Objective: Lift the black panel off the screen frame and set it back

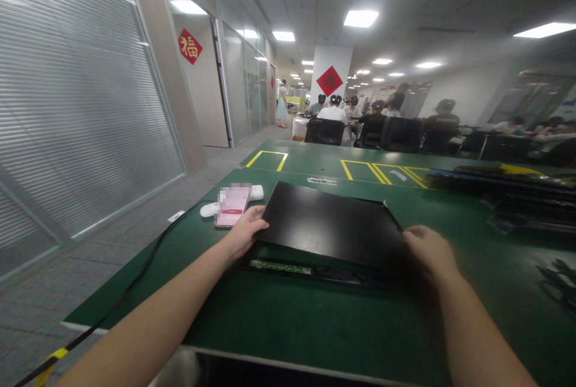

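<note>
Both hands grip a thin black flat panel (328, 219), glossy and screen-like, by its short sides. My left hand (246, 231) has its thumb over the panel's left edge and its fingers beneath. On the right edge, my right hand (429, 249) is closed the same way, its fingertips hidden under the panel. The panel is tilted, its near edge raised over a dark frame (360, 276) on the table. A strip of green circuit board (281, 267) shows along the frame's near side. How much of the panel rests on the frame I cannot tell.
On the green table (315, 327) a phone (233, 207) lies by white rounded items at the left. A black cable (153, 255) crosses the left edge. Stacked dark panels (517, 189) stand at the right, with black cords (558, 282) nearer. People sit beyond the table.
</note>
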`<action>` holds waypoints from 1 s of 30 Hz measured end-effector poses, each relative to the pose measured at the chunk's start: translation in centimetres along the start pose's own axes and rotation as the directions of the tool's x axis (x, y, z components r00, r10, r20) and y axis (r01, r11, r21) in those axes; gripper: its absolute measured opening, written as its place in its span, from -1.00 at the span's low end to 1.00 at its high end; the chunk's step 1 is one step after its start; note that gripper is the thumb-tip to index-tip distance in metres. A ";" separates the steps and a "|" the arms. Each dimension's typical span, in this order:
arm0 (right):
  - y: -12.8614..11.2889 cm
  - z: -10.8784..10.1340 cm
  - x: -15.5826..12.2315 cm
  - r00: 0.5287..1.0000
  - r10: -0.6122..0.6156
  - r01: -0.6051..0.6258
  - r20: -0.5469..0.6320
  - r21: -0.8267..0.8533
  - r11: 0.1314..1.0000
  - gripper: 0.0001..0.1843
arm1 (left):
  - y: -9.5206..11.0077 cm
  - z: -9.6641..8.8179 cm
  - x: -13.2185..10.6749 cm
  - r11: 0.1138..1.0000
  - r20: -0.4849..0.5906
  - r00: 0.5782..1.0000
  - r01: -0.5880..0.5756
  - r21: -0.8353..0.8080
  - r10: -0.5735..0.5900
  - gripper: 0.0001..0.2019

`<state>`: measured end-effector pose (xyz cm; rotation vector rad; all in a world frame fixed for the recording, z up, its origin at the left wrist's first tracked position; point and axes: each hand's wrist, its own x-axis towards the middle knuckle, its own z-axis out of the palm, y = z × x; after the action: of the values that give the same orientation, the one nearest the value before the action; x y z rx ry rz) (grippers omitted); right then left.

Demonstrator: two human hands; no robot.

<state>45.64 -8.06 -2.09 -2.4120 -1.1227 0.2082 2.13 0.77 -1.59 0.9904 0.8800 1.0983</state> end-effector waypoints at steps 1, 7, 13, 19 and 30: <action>0.0 0.0 0.0 1.000 -0.001 0.001 0.002 -0.006 1.000 -0.60 | 0.0 0.0 0.0 1.000 -0.005 1.000 0.003 0.002 -0.003 -0.45; 0.2 -0.1 0.2 1.000 0.005 -0.005 -0.009 0.022 1.000 -0.61 | -0.2 0.0 0.0 1.000 -0.006 1.000 -0.006 0.012 0.006 -0.45; 0.4 0.1 0.2 0.999 -0.008 0.010 -0.042 0.044 0.999 -0.63 | -0.3 -0.2 0.1 1.000 -0.003 1.000 -0.013 0.023 0.013 -0.45; 0.7 0.4 0.4 0.997 -0.032 0.035 -0.071 0.050 0.998 -0.64 | -0.3 -0.1 0.1 0.999 0.004 1.000 -0.015 0.029 0.015 -0.45; 0.5 0.2 0.2 0.999 -0.041 0.041 -0.025 0.008 0.999 -0.63 | -0.3 -0.1 0.0 1.000 0.005 1.000 -0.022 0.022 0.022 -0.45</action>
<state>46.05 -8.10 -2.44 -2.3757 -1.1564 0.1686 2.10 0.77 -1.93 1.0229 0.8814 1.1066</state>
